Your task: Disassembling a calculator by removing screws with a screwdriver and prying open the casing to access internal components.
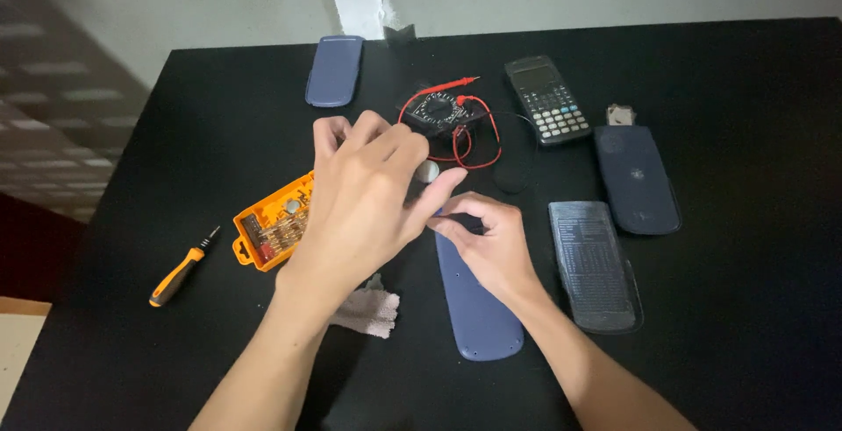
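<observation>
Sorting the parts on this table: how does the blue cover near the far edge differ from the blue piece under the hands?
The far blue cover is shorter and lies untouched; the near blue piece is longer, under the right hand. Both are blue, rounded, flat on the black table.

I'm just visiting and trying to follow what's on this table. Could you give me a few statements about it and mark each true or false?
1. The orange-handled screwdriver lies left of the orange bit case. True.
2. The multimeter has red leads. True.
3. The right hand holds the calculator. False: the calculator lies untouched at the far side, and the right hand rests on a blue cover.
4. The left hand rests flat on the black table. False: it is raised, fingers pinched.
</observation>
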